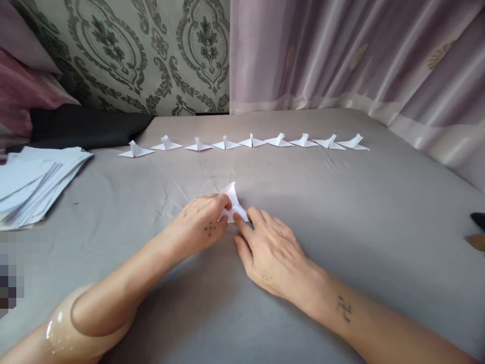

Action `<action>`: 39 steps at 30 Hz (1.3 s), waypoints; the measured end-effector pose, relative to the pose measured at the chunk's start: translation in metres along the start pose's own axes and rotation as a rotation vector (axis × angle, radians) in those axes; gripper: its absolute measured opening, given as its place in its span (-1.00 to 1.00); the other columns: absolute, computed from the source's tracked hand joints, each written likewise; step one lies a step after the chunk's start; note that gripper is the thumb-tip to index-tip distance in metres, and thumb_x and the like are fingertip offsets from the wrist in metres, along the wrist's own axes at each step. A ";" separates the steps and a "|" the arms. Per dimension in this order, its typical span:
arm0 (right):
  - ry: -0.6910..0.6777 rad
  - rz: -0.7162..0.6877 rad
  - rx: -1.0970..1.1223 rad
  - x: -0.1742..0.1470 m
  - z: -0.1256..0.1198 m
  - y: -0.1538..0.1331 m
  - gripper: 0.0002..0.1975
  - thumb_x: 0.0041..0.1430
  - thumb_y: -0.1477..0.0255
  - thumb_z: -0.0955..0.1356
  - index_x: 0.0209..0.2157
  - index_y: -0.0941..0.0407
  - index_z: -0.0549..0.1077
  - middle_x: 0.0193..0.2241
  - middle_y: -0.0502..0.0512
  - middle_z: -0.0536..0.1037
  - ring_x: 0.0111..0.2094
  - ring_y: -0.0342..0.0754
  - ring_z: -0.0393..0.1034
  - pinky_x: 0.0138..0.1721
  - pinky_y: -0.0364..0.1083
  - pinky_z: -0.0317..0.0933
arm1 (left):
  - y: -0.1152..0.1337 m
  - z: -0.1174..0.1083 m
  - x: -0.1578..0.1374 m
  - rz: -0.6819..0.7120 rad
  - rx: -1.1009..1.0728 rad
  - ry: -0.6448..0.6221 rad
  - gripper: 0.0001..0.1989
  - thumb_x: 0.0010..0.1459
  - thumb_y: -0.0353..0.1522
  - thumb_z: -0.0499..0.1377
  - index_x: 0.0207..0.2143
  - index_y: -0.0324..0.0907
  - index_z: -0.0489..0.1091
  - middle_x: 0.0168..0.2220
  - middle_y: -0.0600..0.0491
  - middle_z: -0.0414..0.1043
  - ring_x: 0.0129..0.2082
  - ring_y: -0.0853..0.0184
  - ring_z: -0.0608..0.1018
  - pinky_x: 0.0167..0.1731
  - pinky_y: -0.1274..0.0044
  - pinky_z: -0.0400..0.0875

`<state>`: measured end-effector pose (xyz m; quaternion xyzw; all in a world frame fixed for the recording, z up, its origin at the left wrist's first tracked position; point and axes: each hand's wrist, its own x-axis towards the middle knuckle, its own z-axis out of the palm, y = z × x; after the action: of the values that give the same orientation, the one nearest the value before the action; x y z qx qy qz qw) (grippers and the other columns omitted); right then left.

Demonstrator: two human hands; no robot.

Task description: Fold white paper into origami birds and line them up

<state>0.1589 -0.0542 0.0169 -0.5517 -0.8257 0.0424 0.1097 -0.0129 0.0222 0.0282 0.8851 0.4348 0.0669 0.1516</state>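
Observation:
In the middle of the bed-like grey surface is a small piece of folded white paper (238, 211), with one point standing up and a flap lying low. My left hand (206, 217) is closed on its left side, thumb and fingers pinching the paper. My right hand (271, 245) lies at the paper's right corner, its fingertips resting on the low flap and its thumb apart on the cloth. Behind them stands a row of similar folded white paper figures (251, 141), with upright middles and flat pointed sides. The fingers partly hide the paper.
A stack of white paper sheets (38, 182) lies at the left on the grey cloth (359, 212). Black fabric (87, 126) is behind it. A patterned wall (162, 55) and a pinkish curtain (303, 55) border the back. A dark object (478, 220) shows at the right edge.

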 end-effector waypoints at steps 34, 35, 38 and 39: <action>0.146 -0.227 -0.265 0.012 0.001 0.011 -0.72 0.08 0.77 0.20 -0.40 0.20 0.46 -0.40 0.12 0.44 -0.30 -0.02 0.20 -0.10 0.00 -0.04 | -0.012 0.011 -0.038 0.057 0.006 0.293 -0.80 0.23 -0.36 0.05 -0.23 -0.15 0.48 -0.20 -0.03 0.47 -0.23 0.26 0.49 -0.21 0.43 0.40; 0.137 -0.242 -0.289 0.013 0.000 0.010 -0.73 0.08 0.76 0.20 -0.41 0.20 0.46 -0.41 0.12 0.42 -0.31 -0.02 0.19 -0.12 0.00 -0.03 | -0.012 0.014 -0.038 0.043 -0.011 0.303 -0.80 0.23 -0.35 0.06 -0.24 -0.14 0.48 -0.22 -0.02 0.47 -0.24 0.27 0.49 -0.23 0.44 0.40; 0.116 -0.285 -0.354 0.015 -0.004 0.006 -0.75 0.09 0.75 0.22 -0.42 0.21 0.46 -0.45 0.13 0.40 -0.34 -0.01 0.19 -0.12 0.01 -0.02 | -0.009 0.022 -0.036 0.052 -0.049 0.286 -0.81 0.24 -0.32 0.07 -0.25 -0.13 0.48 -0.26 0.00 0.45 -0.23 0.27 0.48 -0.24 0.47 0.40; 0.106 -0.298 -0.371 0.016 -0.005 0.005 -0.75 0.08 0.75 0.22 -0.42 0.21 0.46 -0.45 0.13 0.40 -0.34 0.00 0.19 -0.12 0.01 -0.02 | -0.007 0.024 -0.034 0.055 -0.059 0.275 -0.80 0.24 -0.31 0.07 -0.24 -0.12 0.48 -0.26 0.01 0.45 -0.23 0.27 0.49 -0.25 0.47 0.40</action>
<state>0.1583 -0.0384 0.0228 -0.4359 -0.8847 -0.1558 0.0547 -0.0335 -0.0058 0.0033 0.8743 0.4250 0.2043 0.1149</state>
